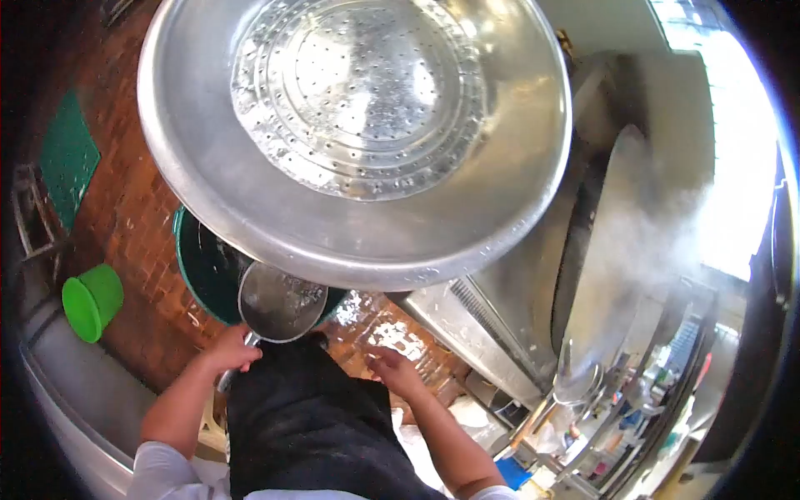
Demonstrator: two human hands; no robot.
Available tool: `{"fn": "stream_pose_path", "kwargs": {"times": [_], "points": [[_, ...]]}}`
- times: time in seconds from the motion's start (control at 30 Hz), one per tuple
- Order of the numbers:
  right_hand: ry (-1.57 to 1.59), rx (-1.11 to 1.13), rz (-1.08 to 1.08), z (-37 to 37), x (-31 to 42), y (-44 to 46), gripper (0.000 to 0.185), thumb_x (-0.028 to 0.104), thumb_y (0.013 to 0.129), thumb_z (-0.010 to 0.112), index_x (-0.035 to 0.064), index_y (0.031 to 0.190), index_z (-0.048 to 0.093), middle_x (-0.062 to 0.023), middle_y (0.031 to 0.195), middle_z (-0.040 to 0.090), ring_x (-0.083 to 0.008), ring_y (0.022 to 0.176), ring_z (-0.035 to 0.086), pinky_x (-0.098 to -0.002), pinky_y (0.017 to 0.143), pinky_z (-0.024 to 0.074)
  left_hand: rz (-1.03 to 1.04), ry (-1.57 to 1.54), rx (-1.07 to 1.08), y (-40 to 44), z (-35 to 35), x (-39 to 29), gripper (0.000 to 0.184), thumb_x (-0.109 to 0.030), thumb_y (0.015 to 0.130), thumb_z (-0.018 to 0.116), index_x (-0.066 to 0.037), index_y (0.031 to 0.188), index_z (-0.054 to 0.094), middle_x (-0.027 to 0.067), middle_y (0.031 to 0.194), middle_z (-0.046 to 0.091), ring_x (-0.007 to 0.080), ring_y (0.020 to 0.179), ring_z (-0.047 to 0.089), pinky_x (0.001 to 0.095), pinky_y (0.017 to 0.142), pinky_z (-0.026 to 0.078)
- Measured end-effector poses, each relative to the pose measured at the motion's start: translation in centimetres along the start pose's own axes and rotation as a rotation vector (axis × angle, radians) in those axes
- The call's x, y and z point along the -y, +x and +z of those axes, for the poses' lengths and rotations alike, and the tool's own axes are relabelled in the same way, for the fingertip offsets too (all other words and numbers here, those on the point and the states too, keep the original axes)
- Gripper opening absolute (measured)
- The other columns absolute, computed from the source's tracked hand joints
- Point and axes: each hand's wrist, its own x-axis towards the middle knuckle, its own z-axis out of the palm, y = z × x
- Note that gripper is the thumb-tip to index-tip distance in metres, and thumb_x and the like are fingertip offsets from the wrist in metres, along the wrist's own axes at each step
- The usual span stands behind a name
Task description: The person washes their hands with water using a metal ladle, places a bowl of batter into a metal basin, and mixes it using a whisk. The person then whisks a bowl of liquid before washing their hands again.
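In the head view, your left hand (pixel 236 350) closes around the handle of a round metal scoop (pixel 283 307). The fingers wrap the handle, pressed together, and its end sticks out below your grip. The scoop's bowl lies just beyond the hand, in front of a dark green tub (pixel 204 283) and close under the rim of a very large metal colander (pixel 358 242). Whether the scoop touches the tub or the colander, you cannot tell.

Your right hand (pixel 396 372) hangs to the right of the scoop, apart from it, over the floor. Its fingers bend loosely, slightly spread; whether the thumb touches any of them, you cannot tell.

The colander fills the top of the view, its middle pierced with many small holes and shining with bright reflections. It partly hides the tub. Your black apron (pixel 308 417) shows between your 2 forearms.

To your left, on the red brick floor (pixel 150 292), a bright green bucket (pixel 93 302) leans to 1 side, with a green mat (pixel 70 158) farther off. To your right, pale steam (pixel 658 229) drifts across a big, round-edged metal piece (pixel 612 225); below it, shelves (pixel 642 400) hold small items too blurred to name.
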Motion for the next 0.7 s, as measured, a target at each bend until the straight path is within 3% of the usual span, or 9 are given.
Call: {"fn": "stream_pose_path", "kwargs": {"times": [0.17, 0.27, 0.37, 0.47, 0.57, 0.7], "points": [[0.201, 0.07, -0.002, -1.5, 0.3, -2.4, 0.034, 0.027, 0.088, 0.06, 0.0037, 0.113, 0.059, -0.003, 0.083, 0.064, -0.0101, 0.069, 0.059, -0.0243, 0.063, 0.048, 0.056, 0.074, 0.082, -6.5, 2.9, -3.0, 0.039, -0.005, 0.073, 0.064, 0.0, 0.11, 0.052, 0.0042, 0.067, 0.055, 0.0119, 0.046, 0.053, 0.0277, 0.045, 0.044], [0.353, 0.175, -0.161, -3.0, -1.6, -2.7, 0.027, 0.025, 0.089, 0.06, 0.0036, 0.106, 0.06, -0.0031, 0.082, 0.064, -0.0104, 0.07, 0.059, -0.0248, 0.064, 0.0484, 0.052, 0.03, 0.106, -10.0, 5.7, -3.6, 0.037, -0.005, 0.075, 0.066, 0.0, 0.109, 0.052, 0.0025, 0.069, 0.053, 0.0107, 0.05, 0.053, 0.0268, 0.048, 0.045], [0.409, 0.169, -0.269, -5.8, 0.6, -5.9, 0.015, 0.017, 0.088, 0.061, 0.0022, 0.09, 0.061, -0.0062, 0.081, 0.065, -0.0131, 0.073, 0.061, -0.027, 0.068, 0.0492, 0.104, -0.073, 0.129, -12.8, 9.1, -3.2, 0.034, -0.003, 0.075, 0.066, -0.001, 0.106, 0.052, 0.002, 0.07, 0.053, 0.0105, 0.051, 0.053, 0.0268, 0.048, 0.044], [0.461, 0.096, -0.36, -9.0, 1.4, -8.0, 0.012, 0.016, 0.089, 0.06, 0.0039, 0.088, 0.061, -0.0066, 0.078, 0.065, -0.0145, 0.072, 0.062, -0.0282, 0.068, 0.0493, 0.115, -0.136, 0.132, -15.5, 12.8, -5.2, 0.027, -0.002, 0.073, 0.066, -0.002, 0.096, 0.052, 0.0022, 0.072, 0.053, 0.0103, 0.051, 0.053, 0.0265, 0.047, 0.045], [0.731, -0.063, -0.49, -11.9, 2.1, -9.6, 0.014, 0.02, 0.089, 0.059, 0.0057, 0.088, 0.06, -0.0046, 0.078, 0.063, -0.0154, 0.072, 0.061, -0.0279, 0.067, 0.049, 0.164, -0.17, 0.144, -16.7, 15.7, -6.6, 0.027, -0.001, 0.072, 0.067, -0.002, 0.093, 0.051, 0.0026, 0.072, 0.053, 0.0108, 0.052, 0.054, 0.0261, 0.047, 0.046], [1.252, -0.027, -0.43, -15.3, 2.2, -8.2, 0.019, 0.026, 0.09, 0.057, 0.0074, 0.087, 0.059, -0.0043, 0.08, 0.062, -0.0177, 0.074, 0.061, -0.0306, 0.067, 0.0488, 0.268, -0.022, 0.138, -16.6, 18.9, -9.8, 0.027, -0.002, 0.074, 0.066, -0.001, 0.095, 0.05, 0.0032, 0.073, 0.053, 0.0103, 0.051, 0.054, 0.0252, 0.045, 0.045]]}}
